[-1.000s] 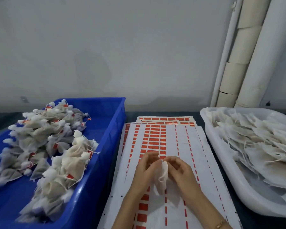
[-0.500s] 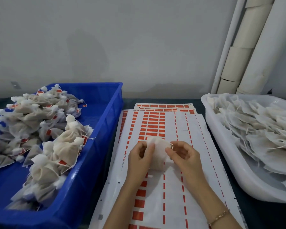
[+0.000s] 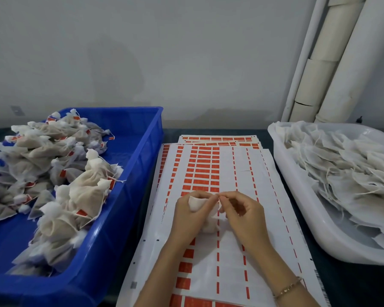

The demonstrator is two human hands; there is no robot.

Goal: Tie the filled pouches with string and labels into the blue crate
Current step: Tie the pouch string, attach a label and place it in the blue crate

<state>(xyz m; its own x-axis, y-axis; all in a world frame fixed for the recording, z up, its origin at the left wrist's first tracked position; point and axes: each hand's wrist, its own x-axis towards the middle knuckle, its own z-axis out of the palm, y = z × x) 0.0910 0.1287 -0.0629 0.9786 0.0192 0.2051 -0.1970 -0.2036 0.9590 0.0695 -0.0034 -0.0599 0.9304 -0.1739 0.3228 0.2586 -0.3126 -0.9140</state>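
The left hand (image 3: 190, 216) curls its fingers round a small white cloth pouch (image 3: 195, 202), over white paper sheets of red sticker labels (image 3: 203, 167). The right hand (image 3: 242, 214) pinches the pouch's top. The blue plastic crate (image 3: 129, 196) of tied pouches (image 3: 87, 189) sits left, and a white plastic tray (image 3: 302, 207) of flat pouches (image 3: 341, 173) sits right.

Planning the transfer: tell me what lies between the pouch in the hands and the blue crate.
Nothing visible blocks it. The pouch, held by left hand and right hand over the label sheets, must clear only the blue crate rim; tied pouches are heaped inside.
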